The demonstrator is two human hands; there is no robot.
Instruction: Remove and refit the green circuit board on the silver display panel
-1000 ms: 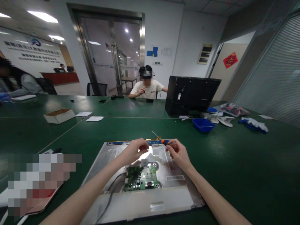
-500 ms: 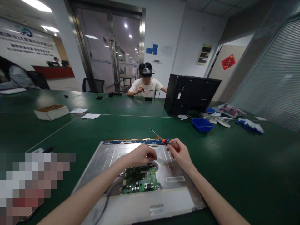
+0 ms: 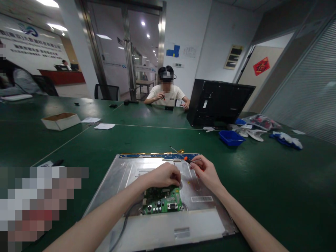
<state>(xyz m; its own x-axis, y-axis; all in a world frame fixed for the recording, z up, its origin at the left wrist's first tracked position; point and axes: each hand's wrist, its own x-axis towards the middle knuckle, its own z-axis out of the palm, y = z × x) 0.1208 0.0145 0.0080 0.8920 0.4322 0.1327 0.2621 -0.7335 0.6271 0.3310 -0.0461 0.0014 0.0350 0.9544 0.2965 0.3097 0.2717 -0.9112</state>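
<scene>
In my right hand (image 3: 206, 172), fingers closed, is a screwdriver (image 3: 187, 159) with an orange and dark handle. Its thin shaft points up and left, over the blue strip board (image 3: 147, 156) along the panel's far edge. My left hand (image 3: 168, 175) is curled with its fingertips pressed together at the far right corner of a green circuit board (image 3: 162, 202). Whatever those fingertips hold, if anything, is hidden. Under both hands lies the silver metal back of a display panel (image 3: 202, 215), flat on the table. A dark cable (image 3: 123, 227) runs from the board's left side.
The green table (image 3: 275, 189) carries a blue tray (image 3: 231, 138), a black monitor (image 3: 220, 103), blue-white gloves (image 3: 286, 140) and an open cardboard box (image 3: 61, 121). Paper slips (image 3: 104, 126) lie near the box. Another person (image 3: 167, 92) sits across the table.
My left hand has moved slightly nearer the green board's far right corner. My right hand keeps the screwdriver in nearly the same place. The whole view has shifted a little.
</scene>
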